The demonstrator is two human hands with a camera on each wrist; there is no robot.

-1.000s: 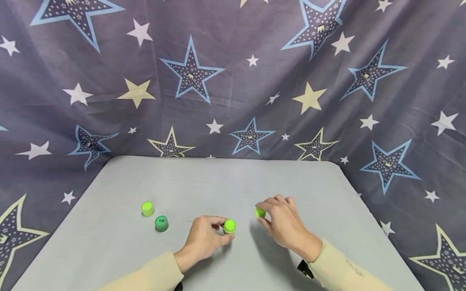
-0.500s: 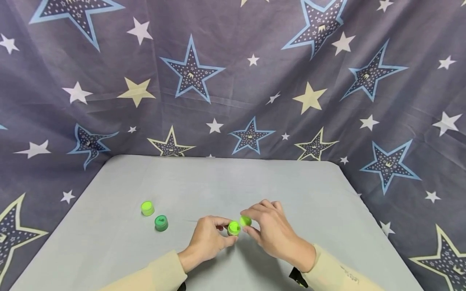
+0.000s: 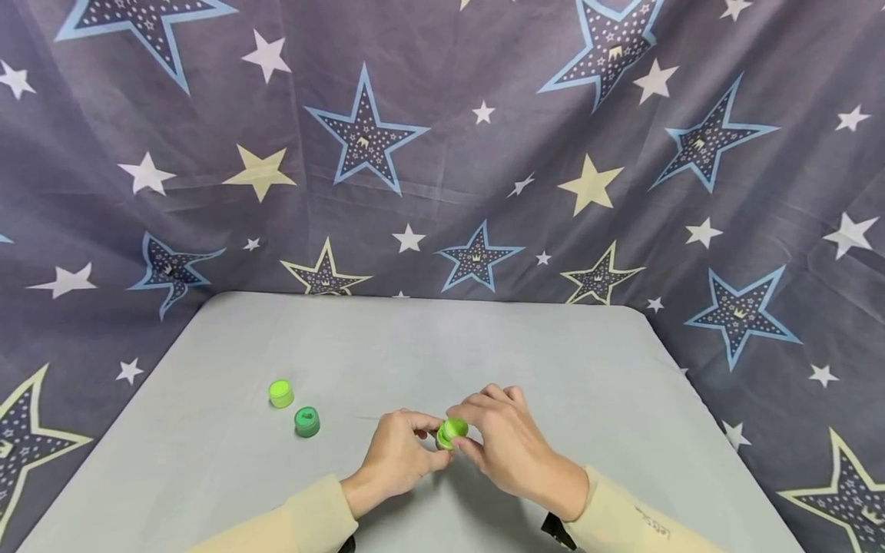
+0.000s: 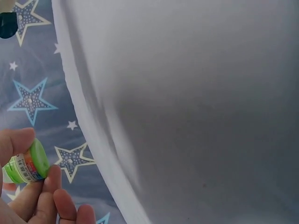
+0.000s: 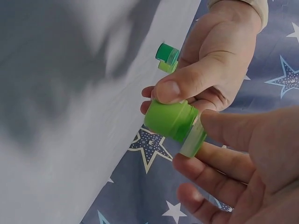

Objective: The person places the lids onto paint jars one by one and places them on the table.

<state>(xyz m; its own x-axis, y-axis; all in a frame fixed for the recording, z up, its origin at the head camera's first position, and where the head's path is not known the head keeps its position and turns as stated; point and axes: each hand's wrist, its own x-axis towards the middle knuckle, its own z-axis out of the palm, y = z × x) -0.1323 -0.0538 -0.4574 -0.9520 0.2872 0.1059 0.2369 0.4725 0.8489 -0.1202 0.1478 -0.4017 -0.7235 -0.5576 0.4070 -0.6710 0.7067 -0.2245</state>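
In the head view, my left hand (image 3: 396, 453) pinches a small lime-green tub (image 3: 443, 442) between thumb and fingers. My right hand (image 3: 513, 445) holds a round translucent green lid (image 3: 455, 427) at the tub's opening. The right wrist view has the lid (image 5: 193, 141) against the end of the tub (image 5: 163, 116); whether it is fully seated I cannot tell. A printed label on the tub's side (image 4: 27, 169) shows in the left wrist view, under my left thumb. Fingers hide part of both pieces.
Left of my hands on the grey-covered table (image 3: 346, 346) stand a lime-green tub (image 3: 280, 393) and a dark green tub (image 3: 307, 422). A dark star-patterned cloth (image 3: 429, 177) hangs behind the table and along its sides.
My right hand has brought the lid leftward from apart to the tub's opening. My left hand has shifted slightly right with the tub. The two tubs at left have stayed put.
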